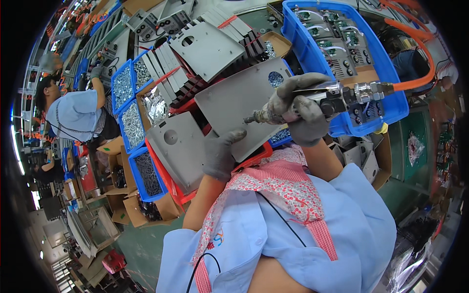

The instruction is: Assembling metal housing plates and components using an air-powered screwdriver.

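My right hand [310, 110], in a grey work glove, is wrapped round a metal air screwdriver [283, 115]. An orange air hose [413, 84] runs from its rear fitting. The tool's tip points left, over a flat grey metal panel [234, 100] with a round hole near its far right corner. Whether the tip touches the panel cannot be seen. My left hand [222, 152], also gloved, grips the panel's near left edge, its thumb on the top face; the other fingers are partly hidden. Beside it lies another grey panel [178, 144] with a round hole, on a red tray.
Blue bins of screws [131, 126] and dark long parts [148, 173] line the left. More grey panels [207, 49] are stacked beyond. At the right, a large blue crate [403, 105] holds assembled units with green boards. A co-worker [75, 112] in blue sits far left.
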### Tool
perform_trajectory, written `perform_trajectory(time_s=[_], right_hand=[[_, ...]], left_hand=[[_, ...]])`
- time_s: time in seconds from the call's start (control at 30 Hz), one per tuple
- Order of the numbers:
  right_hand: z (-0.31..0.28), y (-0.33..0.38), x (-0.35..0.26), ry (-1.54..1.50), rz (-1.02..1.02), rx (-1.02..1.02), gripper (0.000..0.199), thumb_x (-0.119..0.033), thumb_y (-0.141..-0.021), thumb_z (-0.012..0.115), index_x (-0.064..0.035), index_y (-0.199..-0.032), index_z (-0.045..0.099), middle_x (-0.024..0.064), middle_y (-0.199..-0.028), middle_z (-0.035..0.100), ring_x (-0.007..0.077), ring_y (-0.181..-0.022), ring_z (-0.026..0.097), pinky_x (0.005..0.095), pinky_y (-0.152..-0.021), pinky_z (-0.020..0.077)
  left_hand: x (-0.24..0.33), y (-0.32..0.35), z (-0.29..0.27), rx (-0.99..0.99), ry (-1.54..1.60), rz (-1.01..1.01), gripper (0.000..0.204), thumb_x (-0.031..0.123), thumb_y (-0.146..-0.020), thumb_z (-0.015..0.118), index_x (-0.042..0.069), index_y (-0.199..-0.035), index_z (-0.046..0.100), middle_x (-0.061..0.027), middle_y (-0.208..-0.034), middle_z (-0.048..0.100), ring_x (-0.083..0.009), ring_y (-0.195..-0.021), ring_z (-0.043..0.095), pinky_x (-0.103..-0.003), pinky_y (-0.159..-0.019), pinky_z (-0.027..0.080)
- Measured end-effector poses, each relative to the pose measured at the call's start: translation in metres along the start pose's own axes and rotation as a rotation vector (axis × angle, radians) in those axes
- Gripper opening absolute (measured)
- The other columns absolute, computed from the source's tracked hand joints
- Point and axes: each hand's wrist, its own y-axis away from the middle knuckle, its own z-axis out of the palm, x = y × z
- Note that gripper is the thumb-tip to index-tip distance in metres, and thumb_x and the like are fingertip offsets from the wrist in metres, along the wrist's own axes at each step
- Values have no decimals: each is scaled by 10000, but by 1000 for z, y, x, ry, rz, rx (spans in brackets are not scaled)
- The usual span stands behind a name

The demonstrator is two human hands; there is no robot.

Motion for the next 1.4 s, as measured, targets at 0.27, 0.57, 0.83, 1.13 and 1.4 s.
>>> perform_trajectory(time_s=[0.27, 0.57, 0.83, 1.13, 1.4], right_hand=[[1, 11, 4, -10, 42, -64, 254, 42, -774, 498, -28, -1016, 465, 165, -871, 602, 205, -615, 588, 347, -516, 512], [36, 30, -40, -276, -92, 3, 240, 42, -808, 516, 28, -1047, 510, 172, -831, 614, 198, -621, 591, 330, -508, 512], [41, 45, -57, -66, -152, -131, 245, 22, -816, 506, 20, -1062, 501, 172, -855, 600, 200, -639, 583, 332, -547, 511], [50, 54, -51, 20, -90, -137, 252, -2, -826, 495, 11, -1077, 491, 172, -883, 584, 201, -659, 575, 335, -591, 510], [38, 63, -53, 45, -42, -106, 258, -23, -835, 484, 4, -1092, 481, 171, -908, 569, 203, -677, 567, 337, -630, 509]], left_hand=[[-5, 2, -1, -64, 95, -54, 389, -13, -703, 647, -52, -1079, 556, -157, -976, 629, -251, -791, 650, -360, -726, 556], [10, 20, 20, -132, -150, 236, 301, 35, -695, 639, -61, -980, 656, -118, -958, 658, -199, -857, 620, -304, -785, 496], [7, -34, 5, -363, -751, 469, 218, 50, -744, 626, -28, -946, 656, -78, -904, 671, -149, -838, 619, -270, -768, 489], [-41, -38, 89, -1047, -1029, 458, 257, 114, -789, 624, -20, -1008, 638, -72, -915, 669, -132, -844, 613, -264, -770, 483], [-59, -63, 102, -1163, -856, 410, 297, 170, -829, 623, -13, -1063, 622, -68, -925, 667, -118, -850, 607, -258, -772, 477]])
